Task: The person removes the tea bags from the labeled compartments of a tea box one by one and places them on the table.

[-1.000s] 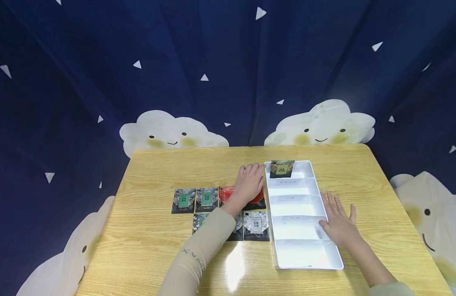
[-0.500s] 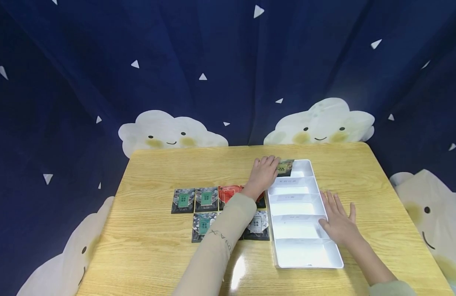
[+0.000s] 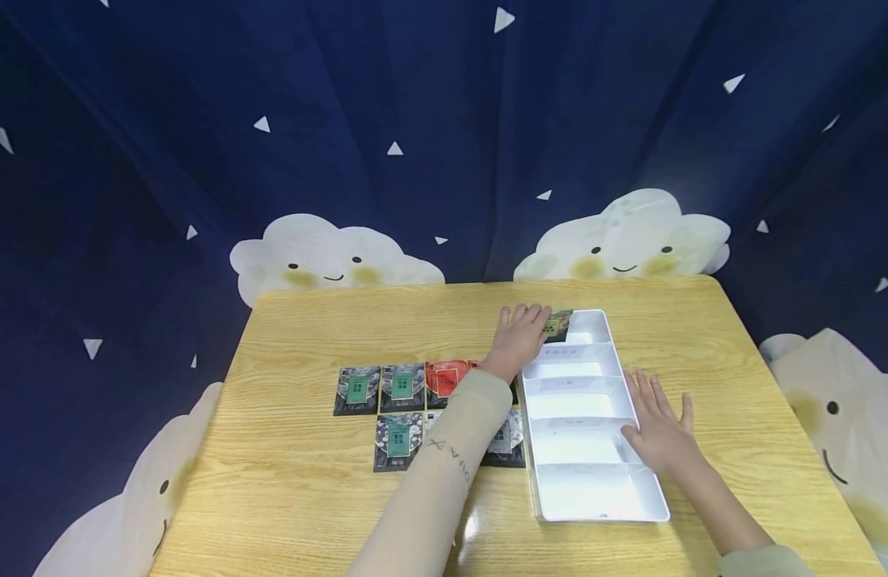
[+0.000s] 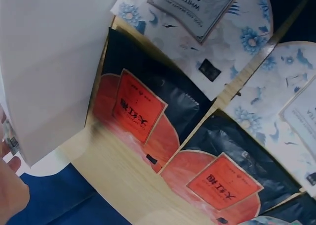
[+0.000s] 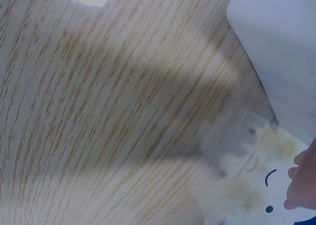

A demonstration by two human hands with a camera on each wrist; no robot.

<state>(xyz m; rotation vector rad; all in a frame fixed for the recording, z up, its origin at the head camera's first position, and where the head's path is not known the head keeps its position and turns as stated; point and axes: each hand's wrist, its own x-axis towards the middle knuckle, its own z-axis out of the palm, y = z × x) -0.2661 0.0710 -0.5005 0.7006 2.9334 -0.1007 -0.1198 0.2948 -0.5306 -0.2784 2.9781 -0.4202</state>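
My left hand (image 3: 519, 336) reaches over the far left corner of a white compartment box (image 3: 599, 493). Its fingertips pinch the left edge of a dark tea packet (image 3: 560, 326) with a yellowish label, which leans in the farthest compartment. In the left wrist view, a packet corner (image 4: 12, 142) shows between finger and thumb, beside the box wall (image 4: 49, 76). My right hand (image 3: 660, 433) rests against the box's right side, fingers spread and straight, thumb at the rim. At the lower right of the right wrist view, a few of its fingertips (image 5: 296, 180) show.
Left of the box lie tea packets in two rows: green-labelled ones (image 3: 357, 390), red ones (image 3: 444, 383), a teal-labelled one (image 3: 398, 439) and white-patterned ones (image 4: 217, 32). My left forearm covers part of them. The wooden table (image 3: 285, 489) ends at a dark blue curtain (image 3: 415, 200).
My left hand has moved right and away from me, from beside the box onto the packet in its farthest compartment. The right hand and box have stayed in place.
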